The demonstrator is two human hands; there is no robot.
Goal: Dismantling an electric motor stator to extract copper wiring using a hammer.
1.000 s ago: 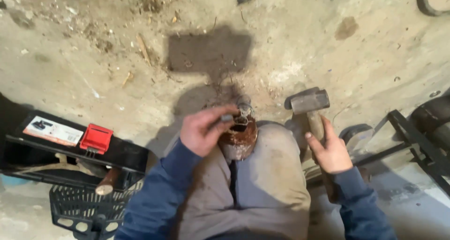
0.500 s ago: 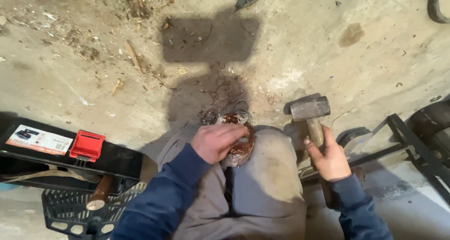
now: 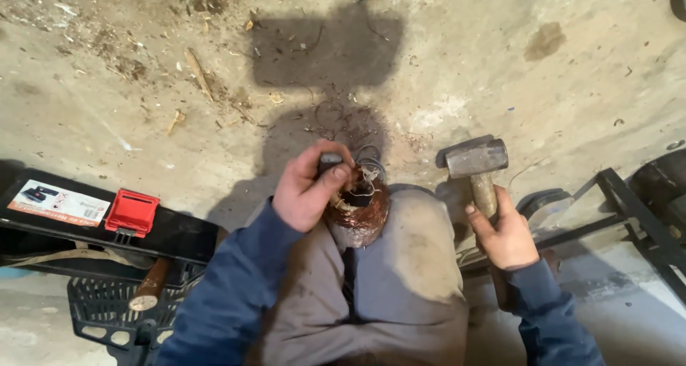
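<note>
Since the earlier frame the hammer (image 3: 475, 162) is barely shifted, gripped by the right hand (image 3: 506, 232); the left hand (image 3: 309, 187) fingers are closed on what seems a chisel (image 3: 330, 159) atop the copper winding (image 3: 359, 212). A glancing blow could crush those fingers.

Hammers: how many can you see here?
1 for certain: a hammer gripped in the right hand. A wooden handle in the black crate at lower left may belong to another; its head is hidden.

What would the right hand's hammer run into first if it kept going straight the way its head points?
The right hand holds a hammer pointing up the picture. Ahead lies only bare, dusty concrete floor, so the way looks free, though height above the floor is hard to judge.
</note>
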